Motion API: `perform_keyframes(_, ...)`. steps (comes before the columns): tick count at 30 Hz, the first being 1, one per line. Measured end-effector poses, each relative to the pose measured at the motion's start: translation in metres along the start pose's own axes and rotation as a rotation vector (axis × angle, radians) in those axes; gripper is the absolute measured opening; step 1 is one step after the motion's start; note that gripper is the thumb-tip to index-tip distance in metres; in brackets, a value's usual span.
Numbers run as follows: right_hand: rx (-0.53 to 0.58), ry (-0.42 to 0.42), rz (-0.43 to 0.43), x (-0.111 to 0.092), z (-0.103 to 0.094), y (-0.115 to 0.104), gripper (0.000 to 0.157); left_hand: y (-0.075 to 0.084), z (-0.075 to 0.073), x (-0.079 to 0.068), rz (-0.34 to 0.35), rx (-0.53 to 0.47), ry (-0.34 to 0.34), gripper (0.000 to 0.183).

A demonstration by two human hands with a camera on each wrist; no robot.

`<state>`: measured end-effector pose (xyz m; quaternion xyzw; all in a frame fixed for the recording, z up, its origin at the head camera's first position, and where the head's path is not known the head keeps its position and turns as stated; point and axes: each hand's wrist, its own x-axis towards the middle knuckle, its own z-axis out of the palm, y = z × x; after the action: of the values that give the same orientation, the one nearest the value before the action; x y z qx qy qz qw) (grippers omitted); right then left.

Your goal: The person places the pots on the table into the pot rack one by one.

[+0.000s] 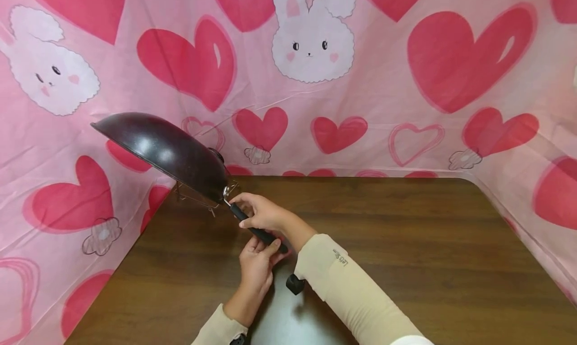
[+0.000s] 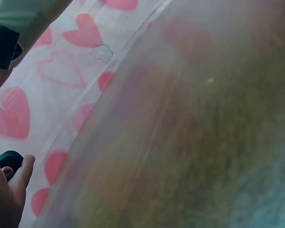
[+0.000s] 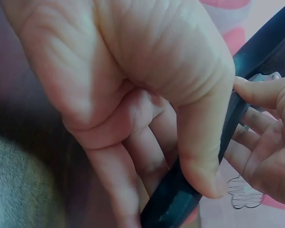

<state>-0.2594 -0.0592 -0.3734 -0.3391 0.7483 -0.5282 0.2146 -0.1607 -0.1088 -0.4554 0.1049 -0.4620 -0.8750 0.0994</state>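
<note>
A dark wok [image 1: 162, 149] is held tilted at the left of the head view, its rounded outer side facing up. A metal joint links it to a black handle. My right hand [image 1: 263, 215] grips the handle near the joint, with thumb and fingers on either side. My left hand [image 1: 257, 262] holds the handle's far end, its thumb lying along the top. In the right wrist view the left hand [image 3: 133, 90] looms close, and the right hand [image 3: 268, 128] pinches the handle nearer the wok. The left wrist view shows the left hand [image 2: 7, 194] around the handle tip.
A thin wire rack [image 1: 196, 194] shows below the wok, partly hidden by it. The brown wooden table [image 1: 405, 245] spreads to the right. A pink cloth [image 1: 378, 89] with hearts and rabbits hangs behind it and along its sides.
</note>
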Motion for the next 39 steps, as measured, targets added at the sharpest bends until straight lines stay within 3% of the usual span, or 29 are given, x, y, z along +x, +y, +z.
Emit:
perform_keyframes(8, 0.025, 0.024, 0.055, 0.004, 0.004, 0.008, 0.057, -0.001, 0.002, 0.001, -0.046, -0.027, -0.004, 0.028)
perform_keyframes(10, -0.022, 0.048, 0.050, 0.006, 0.004, 0.008, 0.057, 0.001, 0.003, 0.003, -0.041, -0.031, -0.010, 0.033)
perform_keyframes(16, -0.303, 0.102, -0.006, 0.008, 0.007, 0.006, 0.058, 0.004, -0.001, 0.010, -0.068, -0.037, -0.022, 0.041)
perform_keyframes(20, -0.378, 0.133, -0.009, 0.004, 0.011, 0.007, 0.060, 0.005, -0.007, 0.012, -0.090, -0.002, -0.025, 0.039)
perform_keyframes(23, -0.360, 0.175, -0.002, -0.001, 0.013, 0.010, 0.062, 0.004, -0.009, 0.013, -0.092, 0.051, 0.005, 0.036)
perform_keyframes(29, -0.251, 0.309, -0.017, -0.013, 0.011, 0.016, 0.065, 0.004, -0.010, 0.017, -0.053, 0.160, 0.131, 0.036)
perform_keyframes(34, -0.071, 0.381, -0.025, -0.023, 0.007, 0.019, 0.063, 0.004, -0.014, 0.019, -0.041, 0.159, 0.139, 0.045)
perform_keyframes(39, 0.008, 0.414, -0.029, -0.037, 0.002, 0.021, 0.060, 0.009, -0.022, 0.020, -0.048, 0.139, 0.152, 0.045)
